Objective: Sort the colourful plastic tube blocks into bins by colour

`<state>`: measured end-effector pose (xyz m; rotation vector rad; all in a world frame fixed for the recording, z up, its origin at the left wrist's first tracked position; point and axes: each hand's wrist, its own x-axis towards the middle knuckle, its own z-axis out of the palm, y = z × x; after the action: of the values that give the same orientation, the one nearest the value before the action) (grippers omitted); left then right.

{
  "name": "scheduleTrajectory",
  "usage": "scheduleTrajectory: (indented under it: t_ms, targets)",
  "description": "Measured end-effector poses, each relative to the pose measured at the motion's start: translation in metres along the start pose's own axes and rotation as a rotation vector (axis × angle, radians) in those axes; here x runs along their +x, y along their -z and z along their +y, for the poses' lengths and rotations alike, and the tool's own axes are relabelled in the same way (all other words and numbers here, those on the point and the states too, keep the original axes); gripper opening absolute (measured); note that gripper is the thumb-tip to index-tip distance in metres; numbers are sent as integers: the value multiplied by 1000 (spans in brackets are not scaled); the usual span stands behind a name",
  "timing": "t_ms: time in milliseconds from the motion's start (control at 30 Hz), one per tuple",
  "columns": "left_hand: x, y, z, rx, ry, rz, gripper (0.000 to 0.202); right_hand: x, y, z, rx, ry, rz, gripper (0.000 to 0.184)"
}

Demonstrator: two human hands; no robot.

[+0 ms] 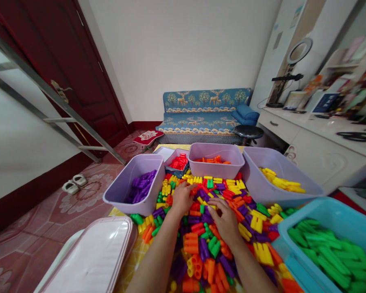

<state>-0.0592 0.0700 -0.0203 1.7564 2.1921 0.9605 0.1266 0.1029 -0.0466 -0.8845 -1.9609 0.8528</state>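
Blue deer-print sofa (203,112) ahead, five tubs (216,154) of sorted purple, red, orange, yellow and green blocks, loose multicoloured plastic blocks (198,219) heaped between, left hand (181,199) and right hand (227,224) resting on the heap, fingers spread, released

Your left hand (182,198) and right hand (226,222) are touching loose mixed plastic building blocks (205,248), with lilac tubs (216,148) ahead, teal tub (323,211) of green blocks (326,252) right

A yellow tablecloth (133,266) carries plastic blocks (228,191) and lilac bins (118,191).
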Motion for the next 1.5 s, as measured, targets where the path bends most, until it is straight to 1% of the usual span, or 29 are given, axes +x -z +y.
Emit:
scheduleTrajectory:
  t_ms: [33,100,167,200,267,367,433,500,600,667,700,767,867,933,967,1000,1033,1100,1133,1167,1200,1233,1267,1333,1400,1467,1500]
  targets:
    - [-3,-1,2,-110,-6,-1,43,0,0,0,-2,-1,-1,22]
    - [-10,-6,9,-398,6,-19,41,0,-1,1,-7,-17,9,24]
    - [-18,-11,17,-682,33,-60,39,-1,-1,3,-4,-54,33,30]
    - [-21,-14,20,-783,41,-85,38,-1,-2,4,6,-76,48,35]
    - [-26,-19,25,-886,39,-115,37,-3,-1,4,41,-111,62,45]
    - [-30,-24,27,-853,13,-107,34,-4,1,3,109,-125,57,48]
    - [-31,-25,25,-758,-21,-98,32,-4,3,1,141,-107,56,46]
    - [-32,-26,24,-661,-47,-87,32,-4,5,-1,145,-59,69,41]
    - [-33,-27,26,-635,-26,-63,33,-5,6,-5,91,22,174,27]
    - [-33,-27,28,-657,15,-57,32,-5,9,-9,57,36,250,23]
    - [-33,-28,28,-660,30,-52,31,-4,12,-11,50,26,259,23]
    - [-34,-29,29,-644,25,-33,32,1,20,-16,56,-14,197,25]
    - [-35,-33,28,-582,-19,6,33,18,39,-23,56,-76,-15,22]
    - [-36,-35,27,-548,-20,25,32,35,50,-28,26,-119,-151,16]
    - [-36,-36,27,-539,-12,29,32,44,54,-31,36,-141,-172,14]
    - [-36,-37,26,-538,-3,30,31,52,56,-34,89,-161,-129,15]
    - [-36,-37,26,-540,5,27,31,59,56,-36,191,-171,-33,21]
    - [-36,-37,27,-539,18,21,31,67,53,-38,455,-155,221,38]
    - [-36,-37,27,-538,23,21,31,69,49,-36,562,-141,323,45]
    - [-36,-36,28,-539,23,23,31,68,46,-32,614,-134,388,49]
    - [-36,-36,28,-542,20,25,31,66,42,-26,602,-142,417,50]
    - [-36,-35,28,-546,17,28,31,62,39,-18,528,-163,421,49]
    - [-37,-35,28,-551,15,31,31,58,36,-8,405,-193,417,47]
    - [-37,-36,27,-556,11,31,31,50,32,11,109,-194,345,45]
    - [-37,-39,25,-562,8,31,31,44,29,26,-171,-152,257,44]
    - [-37,-41,24,-574,1,36,32,42,26,33,-392,-136,187,47]
    - [-37,-41,23,-581,-4,45,32,43,25,33,-479,-154,156,51]
